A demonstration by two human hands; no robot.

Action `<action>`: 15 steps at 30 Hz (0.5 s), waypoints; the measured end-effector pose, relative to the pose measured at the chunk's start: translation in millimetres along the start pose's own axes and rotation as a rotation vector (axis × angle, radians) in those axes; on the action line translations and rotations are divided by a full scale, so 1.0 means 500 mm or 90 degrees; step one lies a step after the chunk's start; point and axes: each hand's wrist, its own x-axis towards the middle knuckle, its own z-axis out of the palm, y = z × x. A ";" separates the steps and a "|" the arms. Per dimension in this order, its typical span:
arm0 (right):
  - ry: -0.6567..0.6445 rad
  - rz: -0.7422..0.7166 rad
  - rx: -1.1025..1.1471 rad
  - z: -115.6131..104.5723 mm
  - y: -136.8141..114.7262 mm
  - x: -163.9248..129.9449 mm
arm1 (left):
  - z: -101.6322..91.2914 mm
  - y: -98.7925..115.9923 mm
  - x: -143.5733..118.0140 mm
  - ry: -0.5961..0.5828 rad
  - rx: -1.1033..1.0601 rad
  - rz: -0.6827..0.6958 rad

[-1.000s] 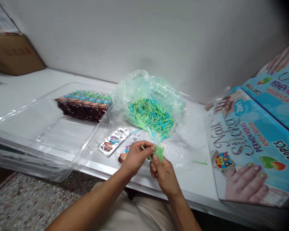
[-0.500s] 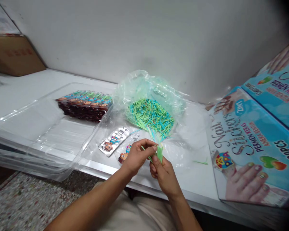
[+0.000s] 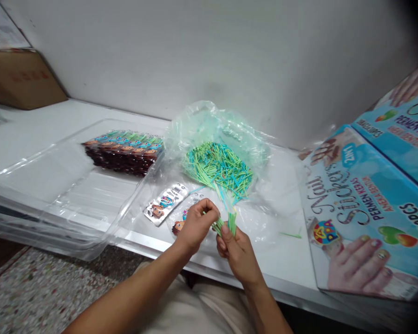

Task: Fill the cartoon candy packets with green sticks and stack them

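My right hand [image 3: 238,250] is closed around a bundle of thin green sticks [image 3: 232,225], their ends fanning out above the thumb. Just left of the bundle, my left hand [image 3: 198,222] has its thumb and fingers pinched together; whatever lies between the fingertips is too small to make out. Behind both hands, a clear plastic bag [image 3: 195,120] lies spread with a heap of loose green and blue sticks [image 3: 219,169]. A printed sachet [image 3: 165,204] lies left of my hands, and another sachet [image 3: 178,226] is partly hidden by my left hand.
On the left, a clear plastic tray [image 3: 59,185] holds a stack of printed sachets [image 3: 125,153]. Blue Nail Stickers boxes [image 3: 365,208] stand on the right. A cardboard box [image 3: 21,79] sits at the back left. A loose green stick [image 3: 290,234] lies on the white table [image 3: 282,260].
My left hand has drawn slightly left, away from the top of the bundle, and more of the sticks now show. My right hand has stayed nearly in place, still holding the bundle.
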 end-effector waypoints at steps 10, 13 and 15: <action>-0.026 -0.007 -0.001 -0.003 -0.002 0.002 | 0.003 0.023 -0.003 -0.118 0.009 -0.057; -0.031 -0.008 -0.006 -0.005 0.001 0.001 | 0.003 0.017 -0.003 -0.118 0.014 -0.050; -0.031 -0.006 -0.002 -0.005 0.005 0.001 | 0.003 0.013 -0.001 -0.108 0.016 -0.047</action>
